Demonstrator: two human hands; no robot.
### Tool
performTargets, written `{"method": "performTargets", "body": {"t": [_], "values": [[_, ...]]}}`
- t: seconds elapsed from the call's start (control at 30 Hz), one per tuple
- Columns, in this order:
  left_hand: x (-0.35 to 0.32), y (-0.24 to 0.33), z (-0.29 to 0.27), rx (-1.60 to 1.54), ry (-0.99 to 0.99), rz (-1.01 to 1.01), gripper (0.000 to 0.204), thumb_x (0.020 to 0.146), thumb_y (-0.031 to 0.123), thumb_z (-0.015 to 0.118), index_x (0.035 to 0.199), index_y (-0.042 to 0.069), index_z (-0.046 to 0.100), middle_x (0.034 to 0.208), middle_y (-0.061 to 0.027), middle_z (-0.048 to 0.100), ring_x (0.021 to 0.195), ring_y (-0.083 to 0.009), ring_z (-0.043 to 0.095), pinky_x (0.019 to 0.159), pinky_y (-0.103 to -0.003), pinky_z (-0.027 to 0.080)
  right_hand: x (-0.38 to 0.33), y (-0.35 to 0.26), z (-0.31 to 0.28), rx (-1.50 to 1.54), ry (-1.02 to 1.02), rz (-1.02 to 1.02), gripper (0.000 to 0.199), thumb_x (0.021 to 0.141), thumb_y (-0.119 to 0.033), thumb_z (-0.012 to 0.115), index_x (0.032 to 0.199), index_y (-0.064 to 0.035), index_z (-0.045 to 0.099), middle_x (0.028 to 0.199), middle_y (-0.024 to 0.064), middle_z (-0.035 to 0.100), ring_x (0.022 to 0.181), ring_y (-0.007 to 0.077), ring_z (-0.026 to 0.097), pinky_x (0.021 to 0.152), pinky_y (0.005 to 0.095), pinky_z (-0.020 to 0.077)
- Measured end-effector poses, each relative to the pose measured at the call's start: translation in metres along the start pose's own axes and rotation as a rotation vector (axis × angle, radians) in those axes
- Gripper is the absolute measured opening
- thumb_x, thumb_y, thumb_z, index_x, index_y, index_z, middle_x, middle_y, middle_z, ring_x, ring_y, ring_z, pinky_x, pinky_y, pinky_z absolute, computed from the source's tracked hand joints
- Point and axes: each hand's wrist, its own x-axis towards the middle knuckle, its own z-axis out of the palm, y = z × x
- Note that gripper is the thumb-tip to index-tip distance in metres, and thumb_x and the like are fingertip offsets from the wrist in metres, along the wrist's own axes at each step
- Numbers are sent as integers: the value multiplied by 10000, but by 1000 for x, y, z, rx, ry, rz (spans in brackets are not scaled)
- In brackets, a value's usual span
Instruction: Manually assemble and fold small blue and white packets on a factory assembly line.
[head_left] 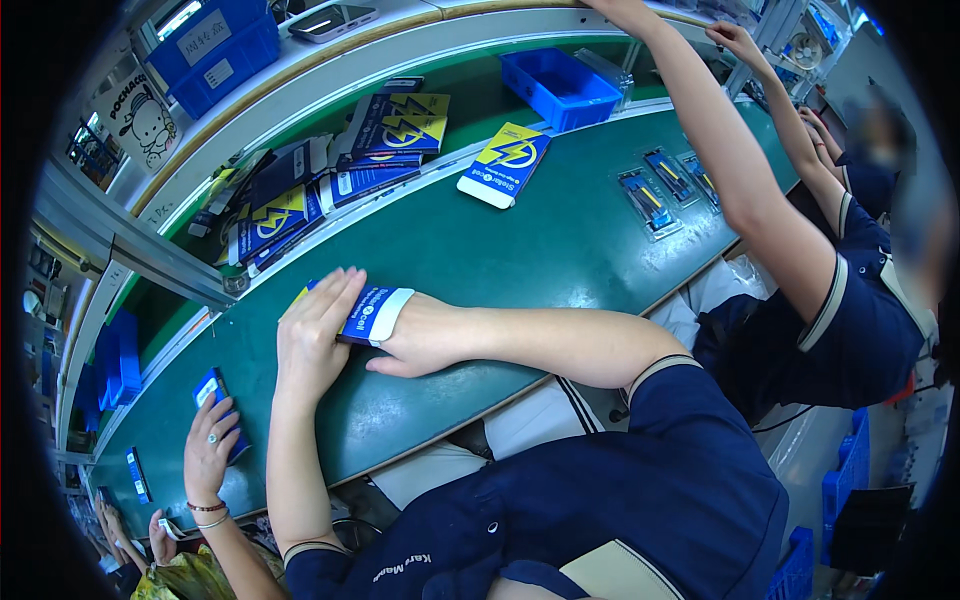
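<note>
A flat blue-and-yellow cardboard box (366, 312) with a white end flap is tilted between my hands over the green table. My left hand (312, 330) wraps around its left side, its fingers lying across the upper face. At the flap end, my right hand (425, 335) grips the box; its thumb shows below, and its other fingers are hidden behind the box. Another similar box (505, 165) lies on the table beyond my hands. To the far right of it are clear plastic trays (648, 203) with blue-and-black parts.
Behind a low rail, several flat boxes (375, 135) form a loose pile. A blue bin (562, 90) stands at the back. At left, a co-worker's hand (210, 450) holds a blue box (210, 388). Another co-worker's arm (705, 130) reaches across at right. A metal post (150, 255) rises at left.
</note>
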Motion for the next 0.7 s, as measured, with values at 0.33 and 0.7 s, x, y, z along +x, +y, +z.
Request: {"method": "performTargets", "body": {"t": [0.33, 0.7], "values": [[-9, -17, 3, 23, -228, -38, 660, 679, -98, 655, 1317, 62, 609, 1307, -167, 641, 1257, -321, 589, 1089, -430, 449, -3, 7, 9, -18, -60, 9, 506, 863, -301, 673, 1254, -4, 551, 1189, 218, 626, 1125, 390, 609, 973, 463, 494], [-4, -8, 3, 13, -152, 12, 613, 686, -105, 645, 1276, 62, 643, 1287, -165, 653, 1241, -319, 600, 1087, -448, 450, -2, 6, 10, -71, -112, 44, 497, 875, -321, 672, 1242, -5, 558, 1180, 209, 634, 1126, 389, 609, 984, 463, 485]]}}
